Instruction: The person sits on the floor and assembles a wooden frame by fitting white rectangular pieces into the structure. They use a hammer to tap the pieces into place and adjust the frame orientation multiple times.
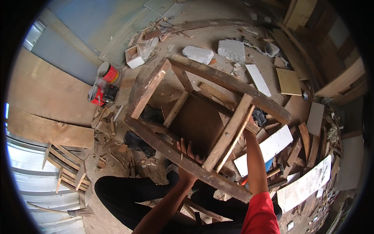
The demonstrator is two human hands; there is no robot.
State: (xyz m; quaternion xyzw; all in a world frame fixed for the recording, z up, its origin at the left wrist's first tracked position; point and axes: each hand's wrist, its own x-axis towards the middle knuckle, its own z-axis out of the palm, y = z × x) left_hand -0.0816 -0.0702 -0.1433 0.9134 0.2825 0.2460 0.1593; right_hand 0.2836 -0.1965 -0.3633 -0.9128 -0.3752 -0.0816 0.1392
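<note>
A stool-like wooden frame [156, 141] of worn brown beams lies tilted in front of me, above my dark-trousered legs. A brown panel [196, 123] shows through it. My left hand [187, 174] is at the near long beam, its wrist on my side and its fingers rising past the far side, closed loosely around the beam. Across the right part runs a paler crossbar [228, 132], with a thin wooden strip [236, 138] alongside. My right hand [250, 132] reaches to the strip's upper end; its fingers are mostly hidden behind wood there.
Red and dark paint cans [110, 74] stand by the left wall, near a small open box [134, 57]. White blocks [198, 54] lie beyond the frame. Offcuts and white boards [306, 183] pile up on the right. A slatted wooden piece [68, 171] and a broom [80, 212] lie at left.
</note>
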